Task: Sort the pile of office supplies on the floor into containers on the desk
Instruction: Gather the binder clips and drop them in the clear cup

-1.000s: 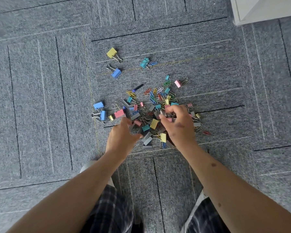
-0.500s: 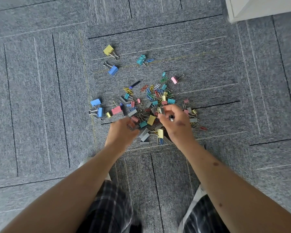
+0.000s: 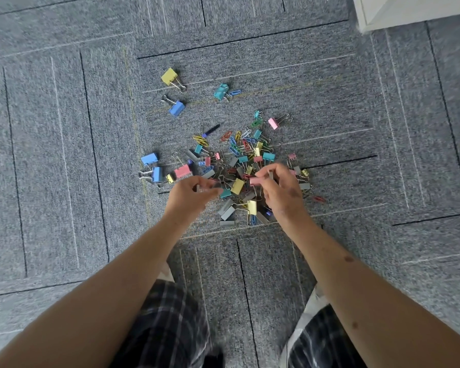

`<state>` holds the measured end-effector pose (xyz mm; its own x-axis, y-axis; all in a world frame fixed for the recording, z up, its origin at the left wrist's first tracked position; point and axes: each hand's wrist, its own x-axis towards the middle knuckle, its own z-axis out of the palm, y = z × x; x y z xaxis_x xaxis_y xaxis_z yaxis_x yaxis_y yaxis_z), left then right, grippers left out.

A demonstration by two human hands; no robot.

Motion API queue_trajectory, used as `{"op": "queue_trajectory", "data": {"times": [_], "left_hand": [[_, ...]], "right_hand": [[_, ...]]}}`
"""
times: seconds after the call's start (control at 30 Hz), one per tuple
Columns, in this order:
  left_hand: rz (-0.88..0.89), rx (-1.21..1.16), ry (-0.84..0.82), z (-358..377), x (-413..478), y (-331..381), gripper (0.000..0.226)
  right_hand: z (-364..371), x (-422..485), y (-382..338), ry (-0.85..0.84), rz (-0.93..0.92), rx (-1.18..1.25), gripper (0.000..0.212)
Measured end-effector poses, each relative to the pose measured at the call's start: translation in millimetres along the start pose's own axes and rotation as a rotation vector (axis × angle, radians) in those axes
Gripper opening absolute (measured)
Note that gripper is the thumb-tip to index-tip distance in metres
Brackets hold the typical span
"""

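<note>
A pile of coloured binder clips and paper clips lies on the grey carpet. My right hand is over the pile's right side and pinches a small pink binder clip between thumb and fingers. A grey clip also sticks up between its fingers. My left hand hovers at the pile's left edge with its fingers curled round a small grey clip, which is blurred. No container is in view.
Stray clips lie apart from the pile: a yellow one, a blue one, a teal one, two blue ones at the left. A white furniture corner stands at top right. My plaid-clad knees fill the bottom.
My right hand has lifted a pink clip out of the pile. My left hand has closed its fingers and risen slightly from the pile's edge.
</note>
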<state>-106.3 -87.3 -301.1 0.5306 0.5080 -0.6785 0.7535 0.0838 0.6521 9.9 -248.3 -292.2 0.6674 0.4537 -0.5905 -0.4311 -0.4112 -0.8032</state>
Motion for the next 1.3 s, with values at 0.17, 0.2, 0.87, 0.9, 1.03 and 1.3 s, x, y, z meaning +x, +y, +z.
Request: {"op": "queue_trajectory", "data": {"times": [0.17, 0.2, 0.87, 0.9, 1.03, 1.3], "left_hand": [[-0.039, -0.17, -0.062, -0.6, 1.6, 1.0, 0.021], [-0.049, -0.202, -0.06, -0.4, 1.3, 1.4, 0.023], [-0.251, -0.474, -0.13, 1.9, -5.4, 8.9, 0.013], [-0.244, -0.415, -0.127, 2.4, -5.3, 8.3, 0.01], [-0.146, -0.083, -0.109, 4.9, -5.7, -0.4, 0.005], [0.032, 0.367, -0.007, 19.7, -18.7, -14.7, 0.029]], "right_hand": [[-0.5, -4.1, 0.0, 0.025, -0.003, -0.009, 0.03], [-0.8, -5.1, -0.5, 0.035, -0.001, 0.004, 0.033], [-13.2, -6.5, -8.1, 0.077, 0.049, 0.158, 0.023], [-14.1, -6.5, -7.6, 0.087, 0.053, 0.145, 0.024], [-17.8, -8.0, -6.8, 0.135, 0.081, 0.11, 0.024], [-18.0, -6.0, -3.9, 0.169, 0.057, 0.062, 0.009]]}}
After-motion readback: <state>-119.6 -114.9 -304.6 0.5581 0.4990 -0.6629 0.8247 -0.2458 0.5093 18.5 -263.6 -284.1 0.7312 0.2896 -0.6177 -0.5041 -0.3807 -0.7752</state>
